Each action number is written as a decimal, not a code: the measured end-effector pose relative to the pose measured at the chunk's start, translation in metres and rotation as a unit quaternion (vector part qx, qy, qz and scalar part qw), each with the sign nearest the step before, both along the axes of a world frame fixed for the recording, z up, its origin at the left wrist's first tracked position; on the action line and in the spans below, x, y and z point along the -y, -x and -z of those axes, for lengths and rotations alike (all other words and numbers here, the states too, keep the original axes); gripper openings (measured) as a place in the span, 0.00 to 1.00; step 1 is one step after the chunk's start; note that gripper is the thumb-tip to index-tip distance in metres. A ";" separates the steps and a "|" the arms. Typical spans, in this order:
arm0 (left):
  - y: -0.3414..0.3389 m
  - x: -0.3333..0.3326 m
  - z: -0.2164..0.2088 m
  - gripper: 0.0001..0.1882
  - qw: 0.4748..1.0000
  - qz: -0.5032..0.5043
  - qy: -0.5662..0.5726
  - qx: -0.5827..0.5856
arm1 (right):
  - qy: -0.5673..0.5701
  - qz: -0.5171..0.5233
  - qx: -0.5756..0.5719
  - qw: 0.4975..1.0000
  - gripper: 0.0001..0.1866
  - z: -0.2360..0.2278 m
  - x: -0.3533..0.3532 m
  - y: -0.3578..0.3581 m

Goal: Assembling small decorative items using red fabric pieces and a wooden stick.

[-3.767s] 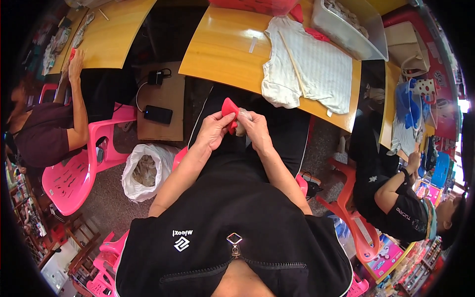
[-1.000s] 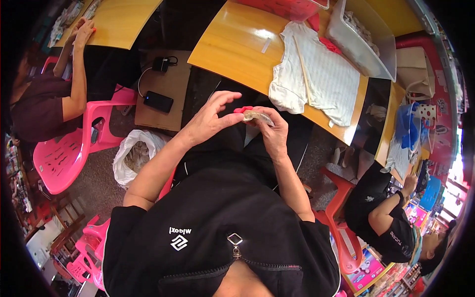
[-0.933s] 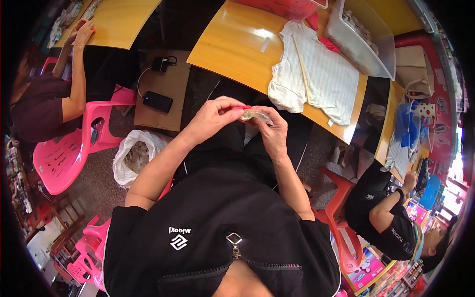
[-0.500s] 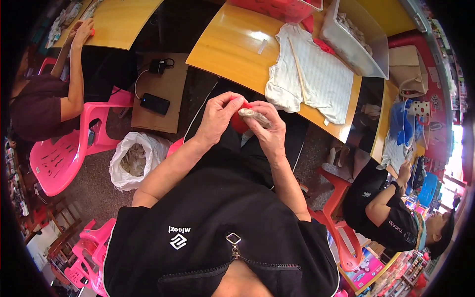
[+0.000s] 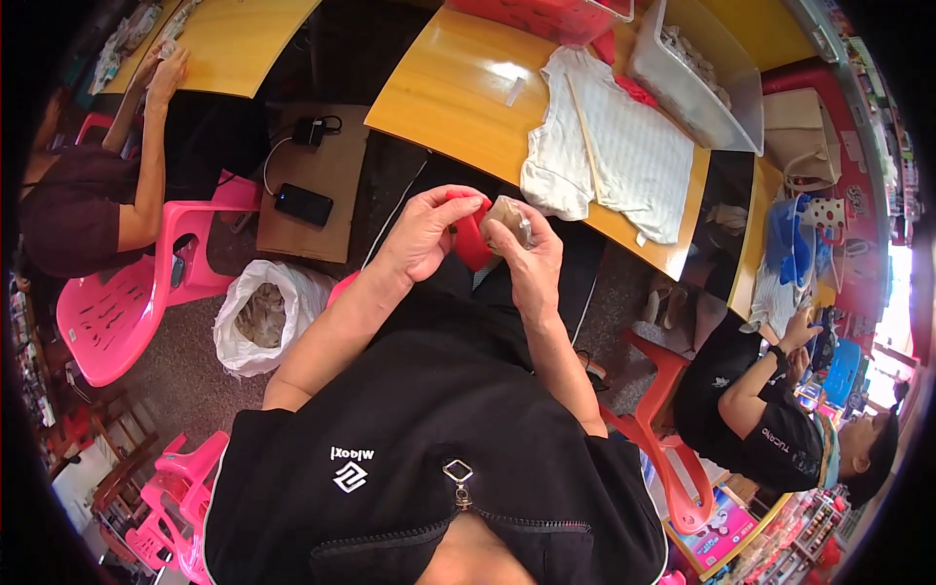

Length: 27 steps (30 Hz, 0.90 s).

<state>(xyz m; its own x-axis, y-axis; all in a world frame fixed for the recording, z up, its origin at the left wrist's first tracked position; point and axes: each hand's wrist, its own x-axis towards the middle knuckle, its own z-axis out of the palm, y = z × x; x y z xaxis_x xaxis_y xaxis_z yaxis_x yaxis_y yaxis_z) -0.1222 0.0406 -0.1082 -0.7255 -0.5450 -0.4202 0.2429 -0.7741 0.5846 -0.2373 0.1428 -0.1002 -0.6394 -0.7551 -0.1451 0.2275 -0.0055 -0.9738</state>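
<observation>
Above my lap, close to the table's near edge, my left hand (image 5: 426, 234) pinches a limp red piece of fabric or pouch (image 5: 472, 244) between thumb and fingers. My right hand (image 5: 531, 261) is closed on a small beige packet (image 5: 508, 222) with a shiny, clear-looking wrap. The packet is beside the red piece, with a narrow gap between them at the top. What the packet contains cannot be made out, and my fingers cover part of both things.
Ahead, a yellow table (image 5: 439, 93) carries a white cloth (image 5: 634, 146) with a thin stick (image 5: 585, 122), a clear bin (image 5: 746, 122) and a red basket (image 5: 546, 19). At left are a white sack (image 5: 229, 331), a phone (image 5: 303, 205) and a pink chair (image 5: 117, 312). Co-workers sit both sides.
My hands have drawn slightly apart. The packet has turned upright in my right hand and separated from the red piece, which now hangs from my left hand.
</observation>
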 end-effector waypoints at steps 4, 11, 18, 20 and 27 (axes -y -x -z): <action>0.006 0.001 0.001 0.07 0.999 -0.019 -0.024 -0.007 | -0.015 -0.057 -0.008 0.998 0.13 0.012 -0.004 0.008; 0.005 0.005 -0.007 0.07 0.992 0.018 -0.084 -0.096 | -0.024 -0.041 0.053 0.997 0.11 -0.001 -0.001 0.010; 0.004 0.009 0.004 0.07 0.993 -0.011 -0.084 -0.082 | -0.043 -0.068 -0.171 0.982 0.09 0.001 0.000 0.013; 0.005 0.008 0.003 0.07 0.995 -0.012 -0.066 -0.075 | -0.063 -0.088 -0.194 0.975 0.09 -0.010 0.002 0.014; 0.009 0.008 0.001 0.07 0.999 -0.010 0.038 -0.023 | -0.078 -0.161 -0.206 0.962 0.09 -0.012 0.006 0.017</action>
<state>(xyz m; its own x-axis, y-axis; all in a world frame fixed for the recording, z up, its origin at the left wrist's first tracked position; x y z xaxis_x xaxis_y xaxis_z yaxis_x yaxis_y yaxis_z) -0.1312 0.0327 -0.1088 -0.7315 -0.5892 -0.3433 0.2861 -0.7221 0.6298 -0.2548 0.1369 -0.0884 -0.4040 -0.9130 -0.0570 -0.2134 0.1547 -0.9646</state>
